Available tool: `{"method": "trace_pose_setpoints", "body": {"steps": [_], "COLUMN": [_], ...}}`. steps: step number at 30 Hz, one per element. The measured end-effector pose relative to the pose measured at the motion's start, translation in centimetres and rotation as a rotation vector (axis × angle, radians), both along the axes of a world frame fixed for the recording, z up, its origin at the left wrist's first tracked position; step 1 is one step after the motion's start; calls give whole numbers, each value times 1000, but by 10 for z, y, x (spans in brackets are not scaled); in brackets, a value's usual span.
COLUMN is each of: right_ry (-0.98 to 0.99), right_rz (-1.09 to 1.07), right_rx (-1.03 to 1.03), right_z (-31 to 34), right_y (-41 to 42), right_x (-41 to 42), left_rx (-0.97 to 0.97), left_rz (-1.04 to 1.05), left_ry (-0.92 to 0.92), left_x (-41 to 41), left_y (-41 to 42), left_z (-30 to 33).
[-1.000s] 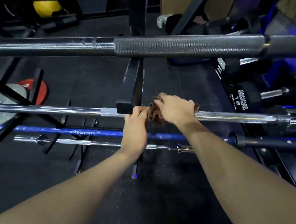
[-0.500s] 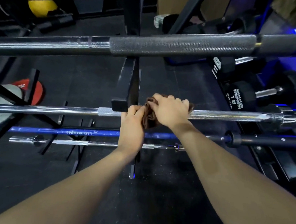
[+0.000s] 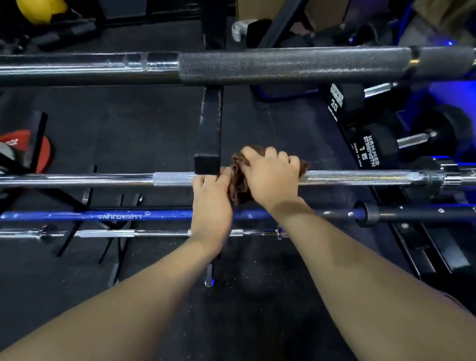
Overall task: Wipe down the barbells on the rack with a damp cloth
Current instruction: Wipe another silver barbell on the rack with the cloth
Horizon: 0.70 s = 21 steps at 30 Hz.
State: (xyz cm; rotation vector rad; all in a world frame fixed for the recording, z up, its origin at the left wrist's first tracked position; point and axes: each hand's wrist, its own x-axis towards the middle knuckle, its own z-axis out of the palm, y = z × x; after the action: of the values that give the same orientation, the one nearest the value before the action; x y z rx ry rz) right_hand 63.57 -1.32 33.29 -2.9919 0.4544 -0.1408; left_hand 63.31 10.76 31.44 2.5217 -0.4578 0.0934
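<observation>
The right hand [image 3: 270, 179] lies palm down over a brown cloth [image 3: 238, 177], its fingers curled over the top and clamping the cloth onto the chrome barbell [image 3: 355, 176]. Most of the cloth is hidden beneath that hand; only bunched folds at the left and a corner past the fingertips show. The left hand [image 3: 212, 206] grips the same bar just beside it, thumb touching the cloth, its fingers wrapped out of sight under the bar. Both forearms reach forward from the bottom edge, nearly straight. Just left of the hands, a black rack post [image 3: 209, 129] crosses the bar. A thick dark barbell [image 3: 264, 68] runs above, and a blue barbell [image 3: 119, 217] below, partly covered by the wrists. Dumbbells [image 3: 370, 151] sit at the right, their far ends cut off.
</observation>
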Motion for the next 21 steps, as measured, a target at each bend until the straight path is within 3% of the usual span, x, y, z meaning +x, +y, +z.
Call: {"method": "trace_pose_setpoints", "body": {"steps": [3,7,10,15,21], "right_ry": [10,-264,-352,-257,-301], "right_rz": [25,127,97,-113,77], "right_rx": [-3,-157,-145,-107,-165], "right_z": [-1,-11,-17,-15,-9], "right_y": [-4,-35,-45,-6,-34], "right_x": [-5,-45,-69,-30,-43], "left_rx": [0,-40,-92,-2,184], "left_rz": [8,13,8,-41,-79], "left_ry": [-14,60,90,28,-30], "left_x": [0,0,0,-4,-3], "left_y": [4,4,1,0,3], "left_z": [-2,-1,-2,-2,2]}}
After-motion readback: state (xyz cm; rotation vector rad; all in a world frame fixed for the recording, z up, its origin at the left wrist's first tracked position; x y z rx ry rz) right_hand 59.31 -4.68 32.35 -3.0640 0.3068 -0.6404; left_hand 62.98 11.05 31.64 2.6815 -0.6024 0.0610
